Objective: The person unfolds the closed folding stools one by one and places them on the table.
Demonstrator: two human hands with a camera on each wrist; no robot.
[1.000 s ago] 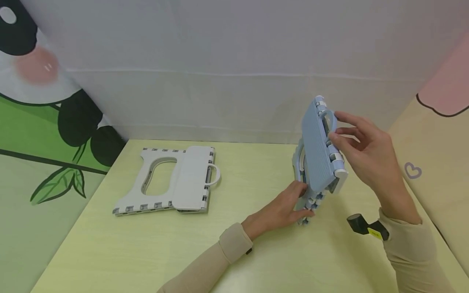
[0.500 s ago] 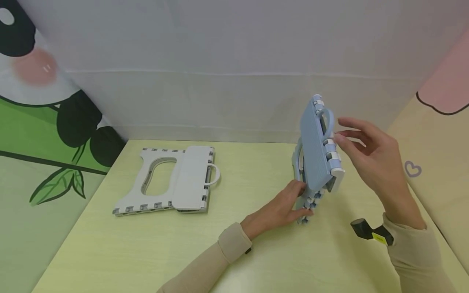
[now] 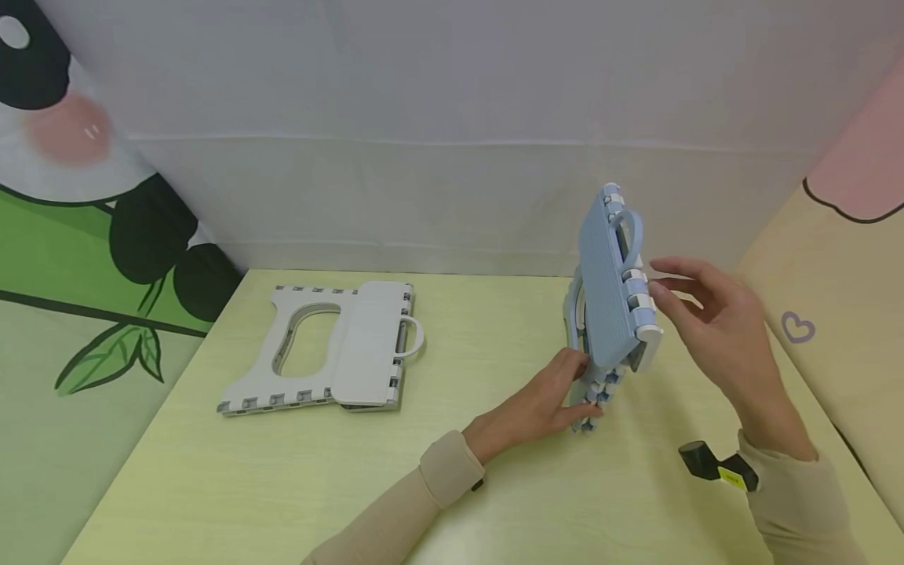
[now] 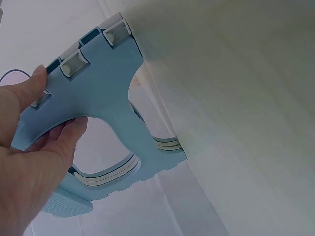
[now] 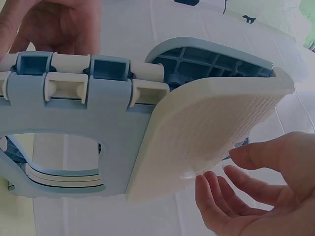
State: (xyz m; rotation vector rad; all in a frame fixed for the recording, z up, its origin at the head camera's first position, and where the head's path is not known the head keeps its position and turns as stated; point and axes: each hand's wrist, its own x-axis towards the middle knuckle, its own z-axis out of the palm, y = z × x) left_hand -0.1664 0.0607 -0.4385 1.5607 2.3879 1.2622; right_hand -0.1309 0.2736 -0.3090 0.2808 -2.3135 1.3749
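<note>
A folded blue-and-white folding stool (image 3: 609, 290) stands tilted on its edge at the table's right, its blue ribbed top panel facing left. My left hand (image 3: 533, 400) grips its lower leg part; in the left wrist view the fingers (image 4: 74, 135) pass through the leg panel's opening while the thumb lies on the hinged edge. The right hand (image 3: 723, 329) is at the stool's right edge, below the blue loop handle (image 3: 638, 235), with loosely bent fingers. In the right wrist view its fingertips (image 5: 209, 179) are by the white panel (image 5: 211, 128); whether they touch is unclear.
A white folding stool (image 3: 304, 349) lies folded flat on the left of the pale yellow-green table (image 3: 282, 479), its loop handle pointing right. A light cloth wall (image 3: 424, 204) rises behind the table, and printed cartoon panels flank both sides.
My right hand has left the loop handle and slid down along the stool's right edge. The stool has tipped slightly left; my left hand keeps its grip.
</note>
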